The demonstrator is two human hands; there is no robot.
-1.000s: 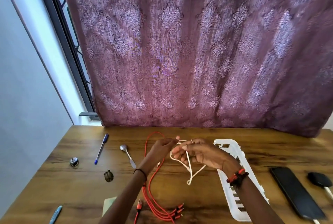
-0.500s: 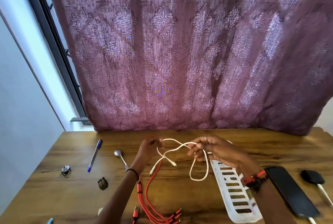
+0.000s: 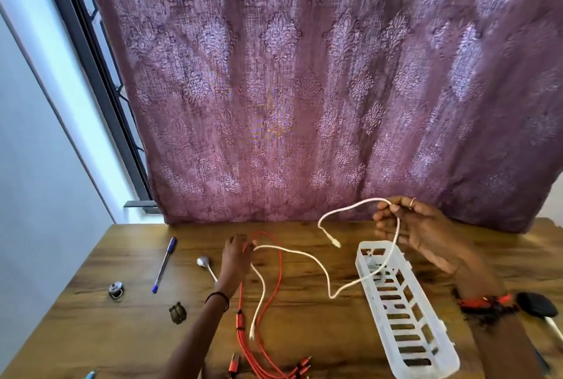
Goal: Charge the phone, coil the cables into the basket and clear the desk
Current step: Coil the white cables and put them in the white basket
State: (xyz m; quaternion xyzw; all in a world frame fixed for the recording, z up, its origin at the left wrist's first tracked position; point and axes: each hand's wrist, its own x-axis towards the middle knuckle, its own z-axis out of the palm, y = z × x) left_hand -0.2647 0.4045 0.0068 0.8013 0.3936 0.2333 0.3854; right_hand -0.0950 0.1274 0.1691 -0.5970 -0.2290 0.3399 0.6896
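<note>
Far left on my wooden desk (image 3: 304,333) I see a blue pen (image 3: 164,264) and a spoon (image 3: 204,263). My left hand (image 3: 236,255) pinches the white cable (image 3: 307,256) beside the red cable (image 3: 268,311) lying on the desk. The white cable sags rightward, dips into the white basket (image 3: 405,314), then rises to my right hand (image 3: 417,229), whose fingertips are closed on it above the basket's far end.
</note>
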